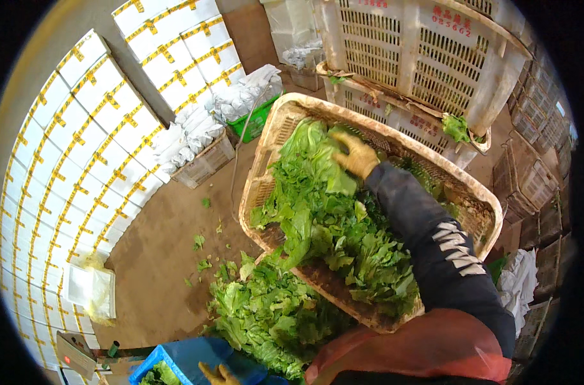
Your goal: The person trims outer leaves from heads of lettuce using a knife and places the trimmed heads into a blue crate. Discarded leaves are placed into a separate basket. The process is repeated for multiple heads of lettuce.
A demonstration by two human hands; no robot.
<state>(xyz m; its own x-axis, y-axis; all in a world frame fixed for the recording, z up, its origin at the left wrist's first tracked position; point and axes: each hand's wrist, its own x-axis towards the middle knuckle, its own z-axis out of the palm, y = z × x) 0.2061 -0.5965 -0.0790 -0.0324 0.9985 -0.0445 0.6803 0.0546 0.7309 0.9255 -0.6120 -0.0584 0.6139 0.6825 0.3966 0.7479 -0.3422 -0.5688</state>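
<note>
My right hand (355, 155), in a yellowish glove, is at a head of leafy lettuce (310, 149) in a large dirt-stained plastic crate (470, 190). Its blurred fingers look apart beside the leaves. More green leaves (369, 260) fill the crate's near side. Below lies a heap of lettuce leaves (272, 308), partly hidden by the crate. At the bottom edge, only the gloved fingers of my left hand (218, 374) show, in front of a blue container (200, 356). Whether they hold anything is hidden. Lettuce (161, 374) also shows inside that container.
White boxes (80, 139) with yellow tape form tall stacks on the left. Crates with white bags (188, 134) and a green crate (256, 120) stand beyond. Big slatted crates (407, 53) rise behind the lettuce crate. Leaf scraps (199, 242) litter the brown floor (152, 269).
</note>
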